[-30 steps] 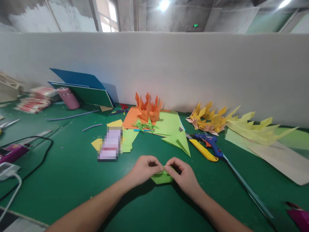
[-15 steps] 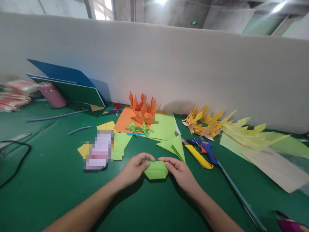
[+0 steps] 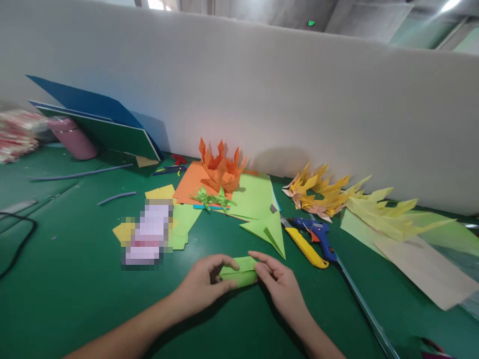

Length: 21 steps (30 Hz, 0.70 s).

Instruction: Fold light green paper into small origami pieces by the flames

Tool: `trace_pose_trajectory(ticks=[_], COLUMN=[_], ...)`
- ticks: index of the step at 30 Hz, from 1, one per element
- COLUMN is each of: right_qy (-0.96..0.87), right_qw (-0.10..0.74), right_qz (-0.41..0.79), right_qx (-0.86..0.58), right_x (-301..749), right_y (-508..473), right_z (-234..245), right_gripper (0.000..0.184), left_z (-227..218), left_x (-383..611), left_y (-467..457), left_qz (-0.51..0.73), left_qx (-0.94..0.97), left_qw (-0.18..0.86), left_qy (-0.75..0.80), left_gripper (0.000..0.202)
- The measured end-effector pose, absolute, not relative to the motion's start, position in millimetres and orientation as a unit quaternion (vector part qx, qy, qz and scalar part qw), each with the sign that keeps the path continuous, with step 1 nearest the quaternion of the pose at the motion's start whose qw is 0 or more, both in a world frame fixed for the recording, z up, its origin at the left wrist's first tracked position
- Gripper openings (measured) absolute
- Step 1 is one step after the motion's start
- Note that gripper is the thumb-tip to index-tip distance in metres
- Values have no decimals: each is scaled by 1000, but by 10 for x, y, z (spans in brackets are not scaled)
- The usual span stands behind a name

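Note:
A small folded piece of green paper is held between both hands, low over the table. My left hand pinches its left end, thumb below and fingers along the upper edge. At the opposite end, my right hand grips the paper between thumb and fingers. A crease or layered edge runs across its middle. Just beyond the hands lies a larger folded green paper piece with pointed corners. Two small green paper stars rest farther back, in front of an orange folded-paper crown.
To the right lie a yellow utility knife and a blue glue gun, with a long strip running toward me. Yellow paper crowns stand behind. A blurred-out lilac object and a pink bottle are on the left.
The green paper has tilted and come slightly nearer me. My left thumb has moved down to its lower edge, and the fingers now reach over the top. The camera view has shifted a little.

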State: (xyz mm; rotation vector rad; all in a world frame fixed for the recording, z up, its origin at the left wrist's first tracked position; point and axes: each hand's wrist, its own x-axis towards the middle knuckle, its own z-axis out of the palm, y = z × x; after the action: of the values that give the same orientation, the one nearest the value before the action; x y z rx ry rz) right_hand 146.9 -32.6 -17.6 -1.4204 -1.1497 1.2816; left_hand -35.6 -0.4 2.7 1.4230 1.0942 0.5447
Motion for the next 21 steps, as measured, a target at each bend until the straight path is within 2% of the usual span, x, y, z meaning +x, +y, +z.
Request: trace_pose_trajectory(ticks=[8, 14, 21], right_qy=[-459, -457, -495], right_qw=[458, 451, 436], right_qz=[522, 544, 519], right_qx=[-554, -540, -543], right_x=[1464, 1470, 1471], right_y=[-321, -322, -321], right_z=[-111, -99, -164], right_gripper=[54, 49, 38], left_z=[-15, -30, -1], left_x=[-332, -339, -355], left_y=[47, 43, 30], left_qz=[296, 274, 322], left_qx=[549, 621, 632], left_qw=[632, 563, 521], left_qy=[460, 471, 475], left_gripper=[25, 16, 12])
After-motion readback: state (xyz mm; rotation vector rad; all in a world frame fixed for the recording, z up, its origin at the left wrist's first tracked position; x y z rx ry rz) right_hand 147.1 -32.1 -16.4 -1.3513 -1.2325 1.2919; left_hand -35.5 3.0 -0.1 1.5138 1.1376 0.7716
